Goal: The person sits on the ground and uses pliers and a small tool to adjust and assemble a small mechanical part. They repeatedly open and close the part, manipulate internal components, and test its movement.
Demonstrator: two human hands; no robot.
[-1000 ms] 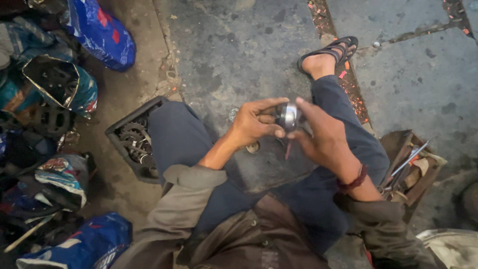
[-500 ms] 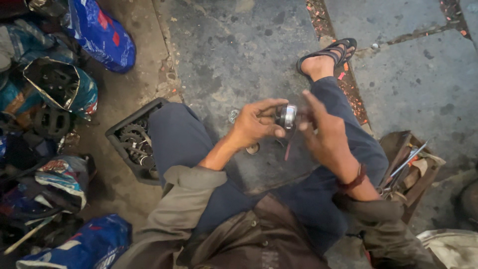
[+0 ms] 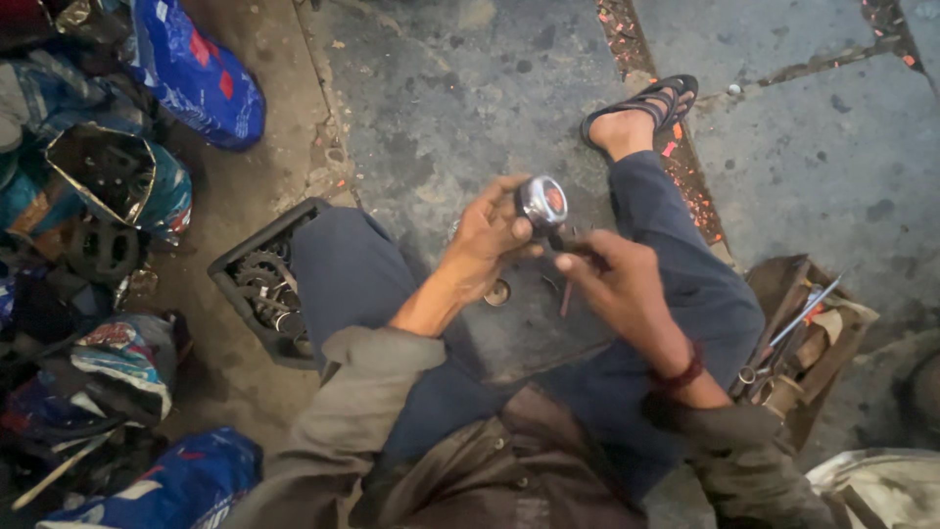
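Observation:
I sit on a stone floor with my knees apart. My left hand (image 3: 487, 238) holds up a small round chrome part (image 3: 541, 202) with a red centre, fingers wrapped round it. My right hand (image 3: 615, 279) is just right of it and slightly lower, pinching a thin dark tool or piece (image 3: 568, 247) whose tip sits close under the chrome part. A small round metal ring (image 3: 497, 292) and a thin rod (image 3: 565, 299) lie on the dark slab between my legs.
A black crate (image 3: 253, 284) with gears and sprockets stands by my left knee. A box of hand tools (image 3: 798, 338) sits at the right. Blue bags (image 3: 191, 73) and bundled parts pile up along the left. My sandalled foot (image 3: 641, 113) rests ahead.
My right hand has drawn back from the chrome part and lowered a little. The left hand has tilted the part so its red face shows.

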